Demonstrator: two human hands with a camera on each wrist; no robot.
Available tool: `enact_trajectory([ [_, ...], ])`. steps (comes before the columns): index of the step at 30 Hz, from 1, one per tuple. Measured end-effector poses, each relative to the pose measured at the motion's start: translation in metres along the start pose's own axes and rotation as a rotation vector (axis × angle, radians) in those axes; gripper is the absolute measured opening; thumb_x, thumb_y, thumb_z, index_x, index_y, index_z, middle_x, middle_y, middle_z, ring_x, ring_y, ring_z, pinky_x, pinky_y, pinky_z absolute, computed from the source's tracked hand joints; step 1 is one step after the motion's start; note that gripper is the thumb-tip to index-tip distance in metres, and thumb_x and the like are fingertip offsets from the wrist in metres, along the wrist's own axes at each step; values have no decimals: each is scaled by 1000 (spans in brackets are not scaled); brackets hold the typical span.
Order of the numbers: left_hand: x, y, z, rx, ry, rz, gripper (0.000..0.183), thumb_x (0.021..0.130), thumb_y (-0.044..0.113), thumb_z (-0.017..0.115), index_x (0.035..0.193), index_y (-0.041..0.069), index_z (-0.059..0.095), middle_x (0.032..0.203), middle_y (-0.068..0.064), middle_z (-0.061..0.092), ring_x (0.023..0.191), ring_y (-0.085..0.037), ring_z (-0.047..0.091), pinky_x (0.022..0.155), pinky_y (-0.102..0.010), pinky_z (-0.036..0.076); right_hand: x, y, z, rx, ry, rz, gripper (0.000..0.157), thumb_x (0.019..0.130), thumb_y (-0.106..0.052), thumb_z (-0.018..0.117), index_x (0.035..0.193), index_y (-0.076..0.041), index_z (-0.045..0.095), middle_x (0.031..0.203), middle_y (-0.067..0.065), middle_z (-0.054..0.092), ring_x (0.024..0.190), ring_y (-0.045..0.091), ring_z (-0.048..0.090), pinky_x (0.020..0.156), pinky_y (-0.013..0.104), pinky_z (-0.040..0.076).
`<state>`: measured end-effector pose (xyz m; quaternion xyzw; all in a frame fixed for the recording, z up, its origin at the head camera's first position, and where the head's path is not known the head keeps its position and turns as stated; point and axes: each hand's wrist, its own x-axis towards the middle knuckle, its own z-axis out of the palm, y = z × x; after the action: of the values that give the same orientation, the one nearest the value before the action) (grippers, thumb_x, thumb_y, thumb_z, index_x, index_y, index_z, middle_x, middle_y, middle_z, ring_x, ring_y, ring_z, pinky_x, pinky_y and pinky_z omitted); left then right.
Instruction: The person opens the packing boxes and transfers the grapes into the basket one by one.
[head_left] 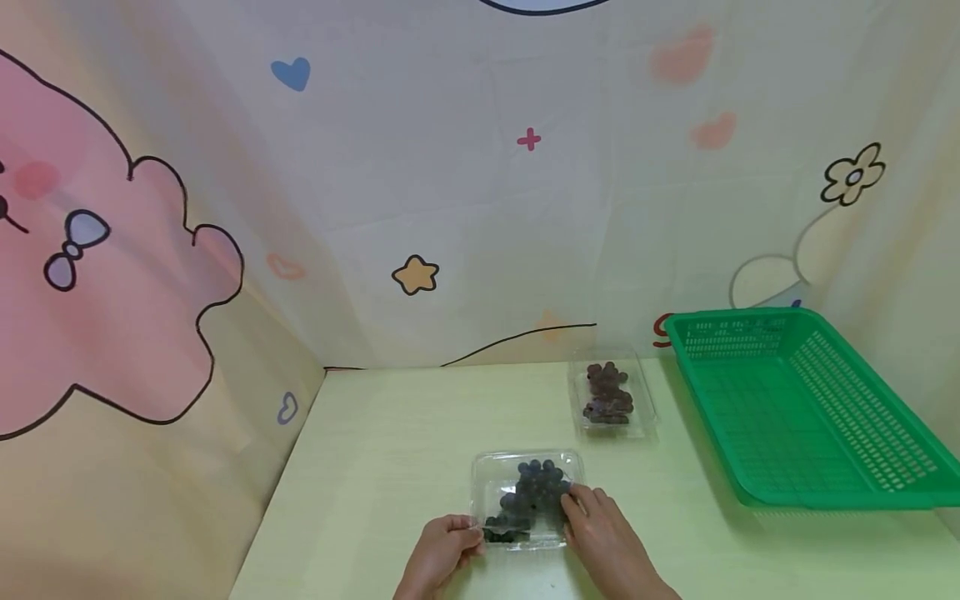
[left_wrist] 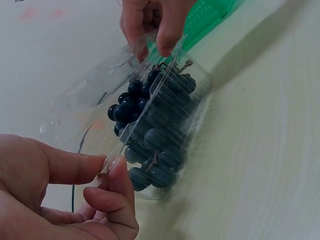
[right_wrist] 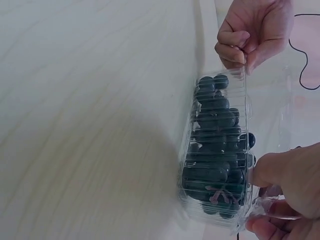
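The left hand (head_left: 441, 550) pinches a near corner and the right hand (head_left: 606, 537) the right rim of a clear, rib-walled plastic box (head_left: 491, 483) holding round, dark grapes (head_left: 538, 492) on the pale, faintly grained table (head_left: 375, 467). To the right sits a green lattice-sided basket (head_left: 750, 417); farther back, a second box (head_left: 642, 412) (its clustered fruit (head_left: 609, 396) browner), then printed cloth (head_left: 450, 167).

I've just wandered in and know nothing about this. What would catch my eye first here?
Probably the bright green basket at the right of the pale table, and the big pink cartoon figure on the cloth at the left. Nearest you, the person's left grip and right grip hold a clear box of dark grapes, with another clear box farther back beside the basket.
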<state>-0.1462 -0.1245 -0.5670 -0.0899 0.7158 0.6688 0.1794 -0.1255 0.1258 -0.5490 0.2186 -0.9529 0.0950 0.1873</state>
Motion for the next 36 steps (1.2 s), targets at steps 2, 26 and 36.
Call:
enact_trajectory([
  [2, 0, 1, 0, 8, 9, -10, 17, 96, 3, 64, 108, -10, 62, 87, -6, 68, 74, -11, 64, 64, -23, 43, -1, 0, 1, 11, 17, -6, 29, 84, -8, 83, 109, 2, 71, 114, 16, 62, 96, 29, 58, 85, 42, 52],
  [26, -6, -2, 2, -22, -9, 46, 18, 94, 1, 63, 108, -10, 59, 80, -2, 67, 70, -9, 62, 61, -21, 43, 5, 19, -10, 134, 152, -113, 40, 70, 10, 84, 107, 0, 72, 111, 10, 66, 94, 23, 59, 81, 39, 55],
  [36, -7, -1, -4, 19, -27, 43, 19, 97, 2, 63, 108, -13, 59, 81, -2, 66, 70, -9, 61, 62, -22, 43, 12, 21, -25, 241, 105, -67, 38, 76, 11, 81, 111, 0, 73, 116, 12, 71, 99, 24, 61, 80, 36, 56],
])
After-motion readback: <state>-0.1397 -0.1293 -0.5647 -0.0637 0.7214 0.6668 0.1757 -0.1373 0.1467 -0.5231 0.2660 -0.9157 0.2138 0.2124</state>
